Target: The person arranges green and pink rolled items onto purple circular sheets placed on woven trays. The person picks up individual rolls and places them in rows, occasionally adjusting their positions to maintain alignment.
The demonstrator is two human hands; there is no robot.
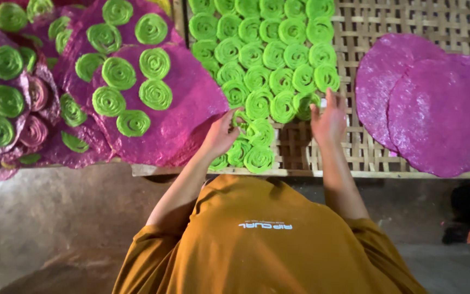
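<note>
Head view: left hand (221,133) pinches a green spiral (240,118) just to its right; right hand (328,118), fingers loosely spread and holding nothing, hovers beyond it over the woven tray (365,147).

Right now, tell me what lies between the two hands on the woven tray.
In the head view, green spiral rolls lie between the left hand and right hand, resting on the woven bamboo tray.

Rough woven bamboo tray (409,22), grainy matt magenta discs (441,114)
</note>
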